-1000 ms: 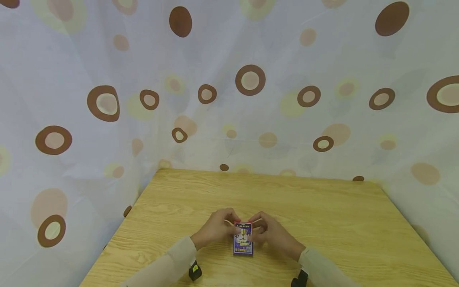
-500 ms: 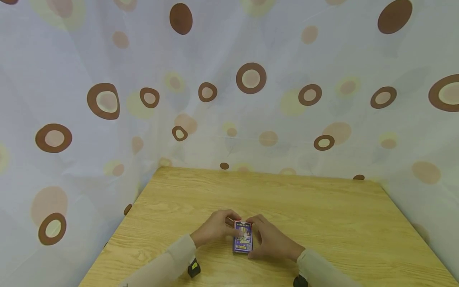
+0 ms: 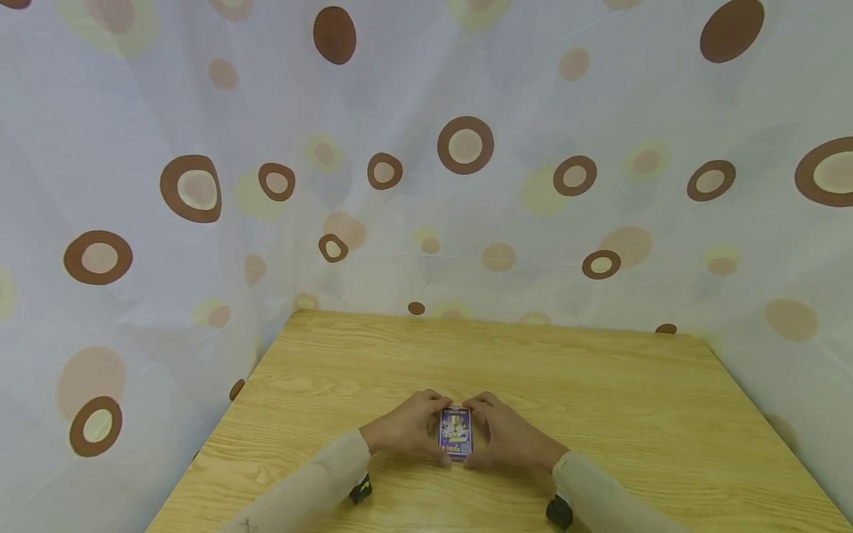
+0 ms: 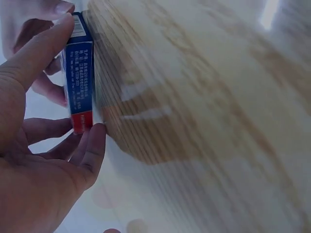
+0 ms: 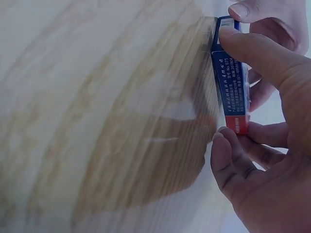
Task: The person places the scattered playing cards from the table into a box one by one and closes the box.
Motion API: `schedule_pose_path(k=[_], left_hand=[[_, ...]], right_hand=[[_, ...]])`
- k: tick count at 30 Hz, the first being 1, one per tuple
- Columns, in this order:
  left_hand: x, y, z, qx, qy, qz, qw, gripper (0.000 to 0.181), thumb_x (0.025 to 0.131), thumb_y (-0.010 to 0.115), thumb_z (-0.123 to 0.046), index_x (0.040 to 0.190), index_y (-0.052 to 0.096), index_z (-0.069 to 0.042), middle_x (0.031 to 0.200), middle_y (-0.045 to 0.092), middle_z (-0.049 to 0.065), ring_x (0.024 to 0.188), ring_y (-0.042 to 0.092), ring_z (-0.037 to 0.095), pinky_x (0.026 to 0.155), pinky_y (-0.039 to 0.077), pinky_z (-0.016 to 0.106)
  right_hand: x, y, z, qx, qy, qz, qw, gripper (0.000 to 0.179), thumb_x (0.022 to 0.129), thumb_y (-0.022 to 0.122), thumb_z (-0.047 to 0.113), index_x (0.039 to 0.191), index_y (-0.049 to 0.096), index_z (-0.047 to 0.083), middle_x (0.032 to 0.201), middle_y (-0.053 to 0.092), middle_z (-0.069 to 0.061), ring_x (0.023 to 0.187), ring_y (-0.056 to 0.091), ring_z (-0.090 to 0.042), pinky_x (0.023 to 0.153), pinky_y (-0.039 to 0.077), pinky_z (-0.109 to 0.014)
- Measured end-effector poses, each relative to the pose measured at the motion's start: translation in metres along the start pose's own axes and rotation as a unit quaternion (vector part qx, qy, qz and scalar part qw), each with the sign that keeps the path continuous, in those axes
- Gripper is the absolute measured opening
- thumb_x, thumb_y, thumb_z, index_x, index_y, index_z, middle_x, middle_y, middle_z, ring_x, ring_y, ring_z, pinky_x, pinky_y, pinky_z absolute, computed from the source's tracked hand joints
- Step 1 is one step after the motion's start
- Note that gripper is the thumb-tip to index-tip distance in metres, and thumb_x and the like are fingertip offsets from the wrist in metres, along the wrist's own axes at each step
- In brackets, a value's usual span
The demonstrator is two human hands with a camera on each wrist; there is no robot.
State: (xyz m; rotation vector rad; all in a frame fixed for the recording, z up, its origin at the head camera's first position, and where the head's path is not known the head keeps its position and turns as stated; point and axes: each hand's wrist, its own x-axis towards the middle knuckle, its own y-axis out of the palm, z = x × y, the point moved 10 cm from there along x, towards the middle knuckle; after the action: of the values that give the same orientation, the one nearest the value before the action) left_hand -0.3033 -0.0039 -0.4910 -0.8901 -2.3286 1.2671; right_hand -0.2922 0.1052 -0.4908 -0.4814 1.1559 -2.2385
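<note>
A small blue and purple card box point(image 3: 455, 433) with a red end sits at the near middle of the wooden table point(image 3: 600, 400). My left hand point(image 3: 415, 430) grips its left side and my right hand point(image 3: 501, 437) grips its right side. In the left wrist view the box point(image 4: 79, 77) shows its blue side with fine print, my forefinger over its far end and my thumb at its red end. The right wrist view shows the box point(image 5: 230, 82) held the same way, thumb at the red end, forefinger on top.
A white curtain with brown and yellow circles point(image 3: 466, 148) hangs close behind and along both sides of the table. Black wrist-camera straps point(image 3: 360, 490) sit below both beige sleeves.
Both hands have closed in round the box from either side and drawn it slightly nearer. The flap at its far end, which the fingers worked on before, no longer shows.
</note>
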Motion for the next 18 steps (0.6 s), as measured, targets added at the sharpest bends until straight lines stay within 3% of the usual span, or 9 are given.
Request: schedule_pose_path(k=[3, 8, 18], left_hand=[[0.0006, 0.0015, 0.0025, 0.021, -0.007, 0.008, 0.9997, 0.106, 0.063, 0.08, -0.059, 0.142, 0.041, -0.002, 0.135, 0.044, 0.005, 0.119, 0.042, 0.018, 0.098, 0.04, 0.03], [0.0015, 0.0012, 0.0061, 0.012, -0.019, 0.009, 0.9997, 0.107, 0.063, 0.079, -0.061, 0.144, 0.04, -0.003, 0.136, 0.041, 0.002, 0.12, 0.041, 0.016, 0.097, 0.041, 0.03], [0.004, 0.002, 0.0072, 0.004, -0.008, 0.011, 0.9999, 0.105, 0.065, 0.079, -0.06, 0.144, 0.039, -0.003, 0.135, 0.041, 0.0, 0.116, 0.044, 0.013, 0.094, 0.042, 0.027]], right_hand=[[0.0013, 0.0008, -0.0038, -0.001, 0.008, 0.008, 0.9999, 0.099, 0.07, 0.076, 0.059, 0.144, 0.039, 0.005, 0.135, 0.041, -0.002, 0.118, 0.047, -0.021, 0.095, 0.044, -0.042], [0.0015, -0.0029, -0.0041, 0.013, 0.011, 0.009, 0.9998, 0.1, 0.071, 0.077, 0.057, 0.145, 0.037, 0.003, 0.138, 0.04, -0.003, 0.124, 0.043, -0.026, 0.099, 0.04, -0.047], [0.002, -0.0042, -0.0066, 0.019, 0.013, 0.005, 0.9997, 0.097, 0.069, 0.077, 0.058, 0.142, 0.042, 0.005, 0.135, 0.042, -0.005, 0.12, 0.047, -0.027, 0.093, 0.045, -0.046]])
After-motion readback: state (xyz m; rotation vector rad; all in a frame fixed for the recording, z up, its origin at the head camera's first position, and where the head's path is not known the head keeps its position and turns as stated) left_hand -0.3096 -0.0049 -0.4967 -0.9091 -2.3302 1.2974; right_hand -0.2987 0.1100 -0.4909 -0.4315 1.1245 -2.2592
